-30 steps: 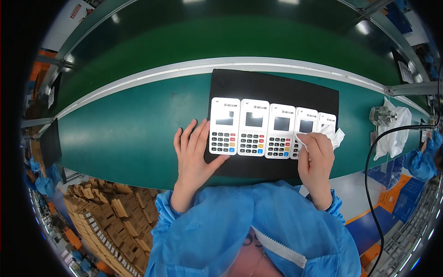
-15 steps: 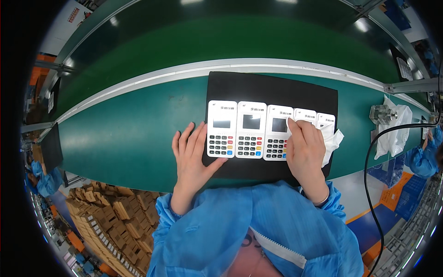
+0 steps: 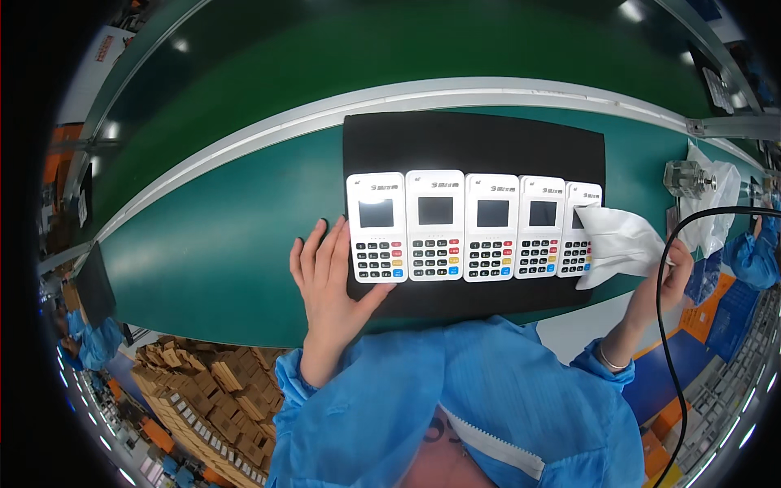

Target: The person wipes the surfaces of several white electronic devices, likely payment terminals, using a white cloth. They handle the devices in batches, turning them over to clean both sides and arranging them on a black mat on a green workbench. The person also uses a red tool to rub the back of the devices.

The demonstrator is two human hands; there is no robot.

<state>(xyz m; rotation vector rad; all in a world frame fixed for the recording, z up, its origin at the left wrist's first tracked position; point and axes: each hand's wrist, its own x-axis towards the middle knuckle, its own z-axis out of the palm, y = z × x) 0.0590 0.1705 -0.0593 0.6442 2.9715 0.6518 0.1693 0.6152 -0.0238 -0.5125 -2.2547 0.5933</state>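
Note:
Several white card payment terminals, each with a dark screen and coloured keys, lie side by side in a row on a black mat (image 3: pixel 480 134). Beside the leftmost terminal (image 3: pixel 376 184) is my left hand (image 3: pixel 328 289), its fingers stretched out along the left edge and its thumb at the bottom corner. Off to the right of the row, my right hand (image 3: pixel 669 285) pinches the end of a white cloth (image 3: pixel 622 244). The cloth's other end covers part of the rightmost terminal (image 3: pixel 582 197).
At the right of the green table (image 3: pixel 220 244) stand a clear glass bottle (image 3: pixel 689 177) and a white plastic bag (image 3: pixel 717 207). A black cable (image 3: pixel 671 358) hangs past my right hand. Stacked brown cartons (image 3: pixel 203 390) are below left; other people work at both sides.
My right hand has moved right, from over the third terminal out beyond the row, and now pulls the cloth's end outward. The right-hand terminals are uncovered more. My left hand stays beside the leftmost terminal.

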